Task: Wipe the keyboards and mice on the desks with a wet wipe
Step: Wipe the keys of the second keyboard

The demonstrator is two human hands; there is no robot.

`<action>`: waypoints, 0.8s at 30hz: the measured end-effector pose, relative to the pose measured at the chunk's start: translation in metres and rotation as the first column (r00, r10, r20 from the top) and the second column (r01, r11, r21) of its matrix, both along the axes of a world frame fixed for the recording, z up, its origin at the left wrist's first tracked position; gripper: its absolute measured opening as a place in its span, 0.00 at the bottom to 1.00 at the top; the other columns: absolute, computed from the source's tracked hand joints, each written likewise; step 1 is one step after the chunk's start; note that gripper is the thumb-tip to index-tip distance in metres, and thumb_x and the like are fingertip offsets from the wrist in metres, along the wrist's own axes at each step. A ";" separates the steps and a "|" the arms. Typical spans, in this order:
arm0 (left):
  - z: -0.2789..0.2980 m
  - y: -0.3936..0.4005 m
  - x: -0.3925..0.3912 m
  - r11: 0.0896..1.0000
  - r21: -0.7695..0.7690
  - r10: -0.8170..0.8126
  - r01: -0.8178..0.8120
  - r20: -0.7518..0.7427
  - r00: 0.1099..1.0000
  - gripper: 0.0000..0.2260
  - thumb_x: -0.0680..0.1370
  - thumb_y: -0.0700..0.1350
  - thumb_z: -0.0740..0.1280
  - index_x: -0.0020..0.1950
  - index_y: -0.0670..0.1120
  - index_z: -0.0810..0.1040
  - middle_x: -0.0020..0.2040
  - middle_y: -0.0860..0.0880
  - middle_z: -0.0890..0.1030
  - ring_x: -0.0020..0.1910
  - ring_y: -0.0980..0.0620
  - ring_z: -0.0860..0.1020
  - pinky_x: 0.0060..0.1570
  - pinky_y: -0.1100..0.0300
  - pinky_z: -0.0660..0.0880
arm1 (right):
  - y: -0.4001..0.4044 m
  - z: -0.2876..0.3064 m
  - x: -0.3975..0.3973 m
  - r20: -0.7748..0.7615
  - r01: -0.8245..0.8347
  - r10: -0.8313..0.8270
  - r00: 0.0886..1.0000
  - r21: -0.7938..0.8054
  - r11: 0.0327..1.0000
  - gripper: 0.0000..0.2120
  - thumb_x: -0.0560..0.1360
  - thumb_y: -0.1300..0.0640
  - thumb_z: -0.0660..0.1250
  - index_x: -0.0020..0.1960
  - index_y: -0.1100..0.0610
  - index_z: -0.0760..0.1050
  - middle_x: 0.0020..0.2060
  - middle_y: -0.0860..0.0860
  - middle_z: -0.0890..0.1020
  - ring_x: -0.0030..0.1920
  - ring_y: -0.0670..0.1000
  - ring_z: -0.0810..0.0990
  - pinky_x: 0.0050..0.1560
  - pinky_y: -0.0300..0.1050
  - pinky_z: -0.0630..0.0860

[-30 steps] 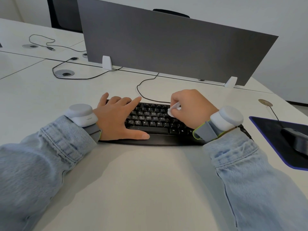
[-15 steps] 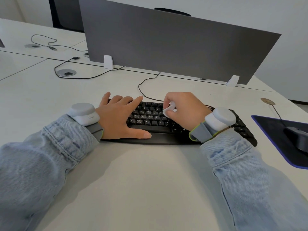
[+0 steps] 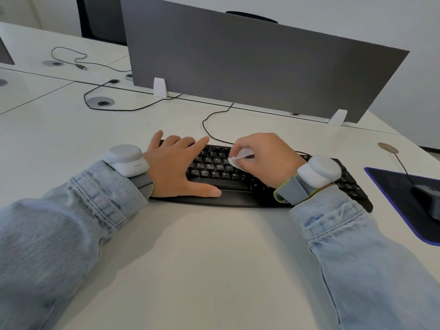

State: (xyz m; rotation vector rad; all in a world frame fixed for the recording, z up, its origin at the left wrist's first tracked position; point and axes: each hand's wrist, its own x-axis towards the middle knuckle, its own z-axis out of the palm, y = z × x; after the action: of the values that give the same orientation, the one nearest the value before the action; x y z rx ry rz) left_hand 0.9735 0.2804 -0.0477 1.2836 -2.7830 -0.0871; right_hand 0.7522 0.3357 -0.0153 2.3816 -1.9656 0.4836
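Both hands are working the keyboard (image 3: 238, 184) (long axis nine to three): left hand (image 3: 177, 167) pressing flat-fingered, right hand (image 3: 264, 158) pinching the wet wipe (image 3: 239, 158), unwiped keys lying toward nine.

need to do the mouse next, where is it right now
In the head view the mouse sits at the far right edge on the dark mouse pad, right of the keyboard and beyond the right hand.

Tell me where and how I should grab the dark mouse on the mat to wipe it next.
Take the dark computer mouse by its two long flanks, coming from above. It sits flat on the purple-edged mouse pad, its cable running off the far end, so the sides look free. Only part shows at the frame edge.
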 end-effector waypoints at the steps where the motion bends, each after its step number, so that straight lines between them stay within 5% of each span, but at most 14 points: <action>1: 0.000 0.000 0.000 1.000 -0.002 0.001 -0.001 -0.003 1.000 0.58 0.58 0.85 0.44 0.82 0.56 0.44 0.78 0.55 0.61 0.78 0.48 0.58 0.78 0.39 0.41 | 0.000 0.002 -0.004 -0.038 0.010 -0.010 0.999 0.009 1.000 0.05 0.76 0.52 0.66 0.48 0.47 0.80 0.42 0.45 0.77 0.48 0.49 0.75 0.45 0.42 0.68; 5: -0.001 0.001 0.000 1.000 -0.011 -0.003 0.003 -0.015 1.000 0.58 0.58 0.85 0.45 0.82 0.55 0.45 0.77 0.55 0.63 0.77 0.48 0.59 0.78 0.39 0.42 | -0.002 0.003 -0.011 -0.131 0.075 -0.074 0.989 -0.003 0.997 0.04 0.75 0.50 0.66 0.47 0.48 0.78 0.45 0.48 0.75 0.49 0.54 0.74 0.49 0.47 0.71; 10: -0.001 0.001 0.000 1.000 -0.013 0.001 -0.002 -0.015 1.000 0.58 0.58 0.85 0.44 0.82 0.56 0.45 0.77 0.55 0.62 0.77 0.48 0.58 0.78 0.39 0.42 | 0.003 0.007 0.000 0.154 0.012 0.009 0.988 -0.134 0.991 0.08 0.75 0.58 0.64 0.53 0.50 0.76 0.41 0.48 0.78 0.38 0.46 0.74 0.40 0.38 0.70; 21: -0.002 0.000 0.000 1.000 -0.007 0.000 0.000 -0.022 1.000 0.58 0.58 0.85 0.44 0.82 0.56 0.45 0.77 0.55 0.63 0.77 0.48 0.59 0.78 0.39 0.42 | 0.004 0.010 -0.014 0.006 0.027 -0.027 1.000 0.116 0.993 0.06 0.74 0.50 0.67 0.50 0.48 0.81 0.45 0.44 0.79 0.49 0.46 0.75 0.45 0.40 0.66; 24: -0.002 0.000 0.000 1.000 -0.008 -0.003 0.003 -0.016 1.000 0.58 0.58 0.85 0.44 0.82 0.56 0.45 0.77 0.55 0.63 0.77 0.48 0.58 0.78 0.39 0.42 | 0.000 0.008 -0.013 0.010 0.071 -0.071 0.997 0.049 0.996 0.06 0.75 0.48 0.68 0.46 0.51 0.80 0.44 0.45 0.79 0.47 0.46 0.74 0.43 0.40 0.65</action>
State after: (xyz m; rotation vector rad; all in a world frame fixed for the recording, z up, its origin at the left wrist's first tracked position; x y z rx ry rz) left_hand 0.9735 0.2802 -0.0495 1.2709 -2.7699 -0.0862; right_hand 0.7392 0.3357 -0.0069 2.3320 -2.0825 0.4532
